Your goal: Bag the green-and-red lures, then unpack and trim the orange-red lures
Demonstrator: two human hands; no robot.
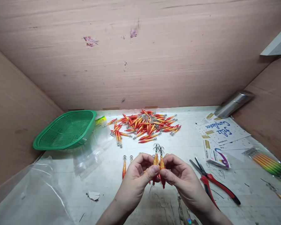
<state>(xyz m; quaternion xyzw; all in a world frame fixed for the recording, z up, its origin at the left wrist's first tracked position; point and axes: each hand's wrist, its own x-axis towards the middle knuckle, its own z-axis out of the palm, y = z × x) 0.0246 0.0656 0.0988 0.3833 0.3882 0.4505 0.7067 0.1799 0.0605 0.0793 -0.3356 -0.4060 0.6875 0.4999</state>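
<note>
My left hand [141,175] pinches an orange-red squid jig [155,158] between thumb and fingers, its hook crown pointing away from me. A matching jig [162,162] is held by my right hand [178,175], side by side with the first. Both have yellow patterned bodies and red tails. Beneath and left of my hands, more jigs lie on the table, one jig [124,167] in plain sight and others partly covered by my fingers. Farther back lies a large heap of red and gold jigs [145,125] with silvery hooks.
A green basket [65,145] and clear plastic bags [84,159] are on the left. To the right are red-handled pliers [210,178], a small box [216,156], printed cards [224,132], a metal cylinder [234,103] and a packet of jigs [267,162]. Cardboard walls [140,62] surround the table.
</note>
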